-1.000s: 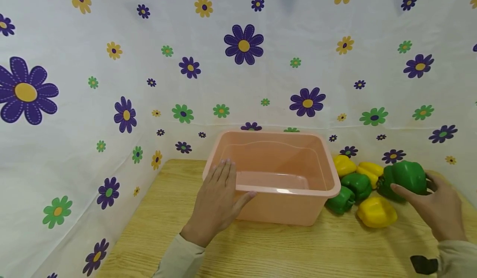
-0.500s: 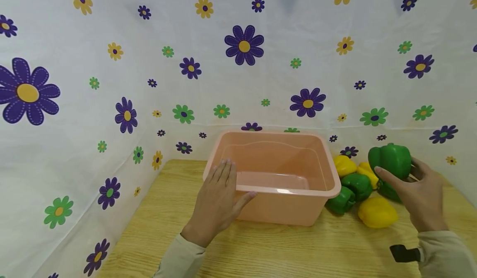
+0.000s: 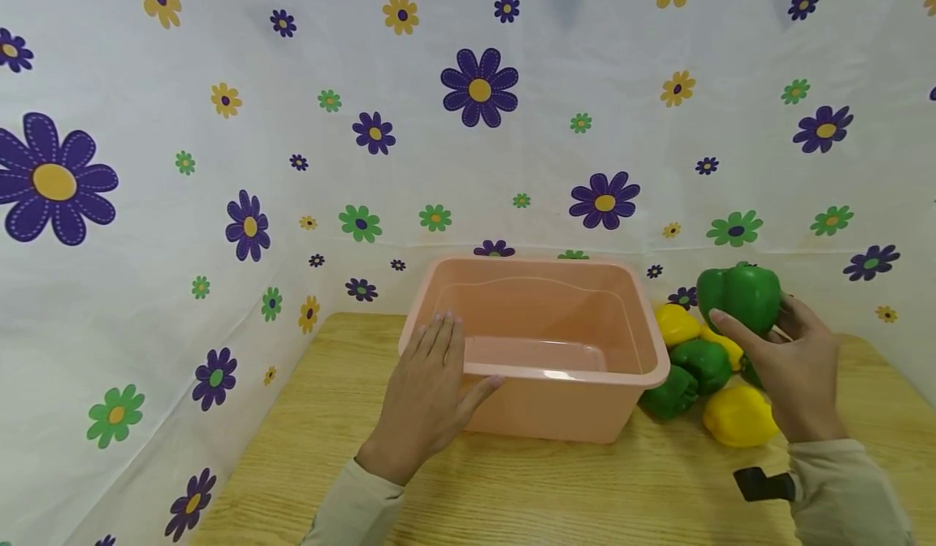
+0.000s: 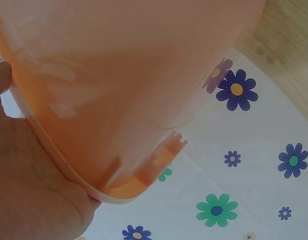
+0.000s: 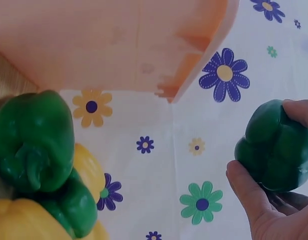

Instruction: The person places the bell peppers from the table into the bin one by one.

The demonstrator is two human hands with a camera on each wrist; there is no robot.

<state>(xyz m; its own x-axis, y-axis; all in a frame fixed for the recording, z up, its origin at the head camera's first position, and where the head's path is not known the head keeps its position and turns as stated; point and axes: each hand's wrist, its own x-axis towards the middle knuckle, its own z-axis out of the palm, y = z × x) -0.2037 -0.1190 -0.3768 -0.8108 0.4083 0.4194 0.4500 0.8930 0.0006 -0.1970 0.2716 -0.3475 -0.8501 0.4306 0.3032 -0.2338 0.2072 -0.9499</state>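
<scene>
A pink plastic bin (image 3: 541,408) stands on the wooden table with nothing inside it in the head view. My left hand (image 3: 424,392) lies on the bin's front left corner, fingers straight across the rim; the left wrist view shows the same hand (image 4: 38,185) against the outside of the rim. To the bin's right, my right hand (image 3: 804,367) grips a green bell pepper (image 3: 740,296), thumb on the near side, raised over the pepper pile. The right wrist view shows this pepper (image 5: 276,145) between thumb and fingers.
Against the bin's right side lie green peppers (image 3: 700,367) and yellow peppers (image 3: 674,324), several in all. One yellow pepper (image 3: 740,418) sits nearest the front. A flowered white sheet (image 3: 526,148) hangs behind and along the left of the table (image 3: 512,497).
My right hand has lifted the green bell pepper off the pile and carried it up and left toward the bin. The left hand and bin have stayed put.
</scene>
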